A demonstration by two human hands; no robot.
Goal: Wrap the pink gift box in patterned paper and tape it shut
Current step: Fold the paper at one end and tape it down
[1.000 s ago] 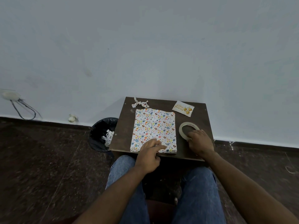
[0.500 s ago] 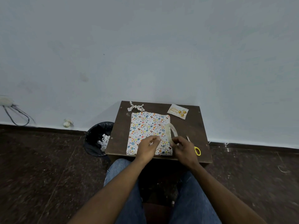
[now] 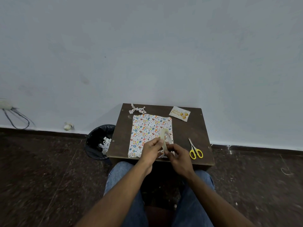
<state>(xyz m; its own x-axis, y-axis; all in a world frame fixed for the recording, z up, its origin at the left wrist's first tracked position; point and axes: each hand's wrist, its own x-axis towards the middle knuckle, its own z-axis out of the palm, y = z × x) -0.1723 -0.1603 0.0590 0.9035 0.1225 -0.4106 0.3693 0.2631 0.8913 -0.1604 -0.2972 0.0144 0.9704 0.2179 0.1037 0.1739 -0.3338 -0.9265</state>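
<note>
Centrally, hands (image 3: 151, 149) hold tape (image 3: 164, 139).

The scene is dimly and evenly lit, with a cool cast. A soft shadow is thrown left of the tabletop (image 3: 201, 128) onto the wall (image 3: 147, 46). Wide-angle bending is seen along the skirting, and slight softness at the edges.

Bare table (image 3: 185, 128) strip right of the wrapped box (image 3: 147, 128) – passable between the card (image 3: 179, 113) at the far edge and the scissors (image 3: 195, 149) near the front right. Left of the box, a narrower bare strip. Far left corner holds a paper scrap (image 3: 136, 109) – just beyond the box. Both hands (image 3: 151, 149) and the tape roll (image 3: 164, 138) block the box's near right end.
</note>
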